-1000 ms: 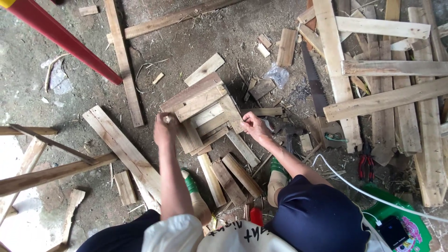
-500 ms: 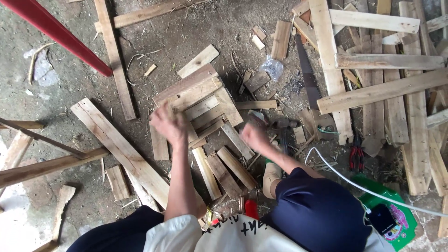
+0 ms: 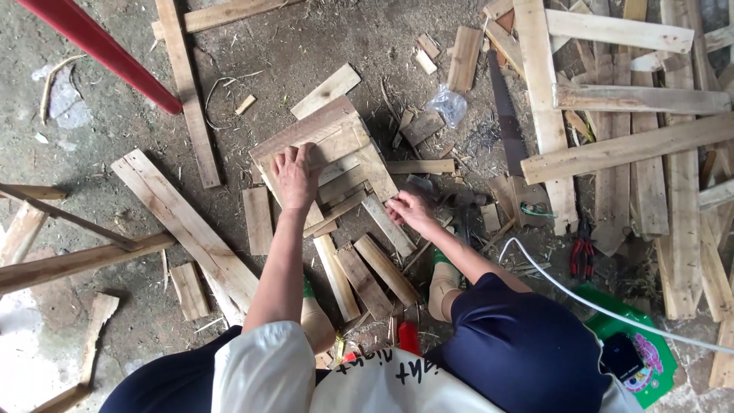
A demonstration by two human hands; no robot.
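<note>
A small frame of nailed wooden slats (image 3: 336,164) lies on the dirt floor in front of me. My left hand (image 3: 296,177) presses flat on its left side, fingers spread over a slat. At the frame's right lower edge my right hand (image 3: 409,210) rests with fingers curled on a short slat (image 3: 386,223). Several loose short planks (image 3: 367,279) lie between the frame and my knees.
A long plank (image 3: 187,226) lies diagonally to the left. A stack of long boards (image 3: 634,145) fills the right side, with a handsaw (image 3: 505,115) beside it. Red-handled pliers (image 3: 582,252), a white cable (image 3: 581,302), a green bag (image 3: 638,352) and a red pole (image 3: 99,50) are nearby.
My left hand moved from gripping the frame's left edge to lying flat on top of it. My right hand shifted slightly down along the right edge.
</note>
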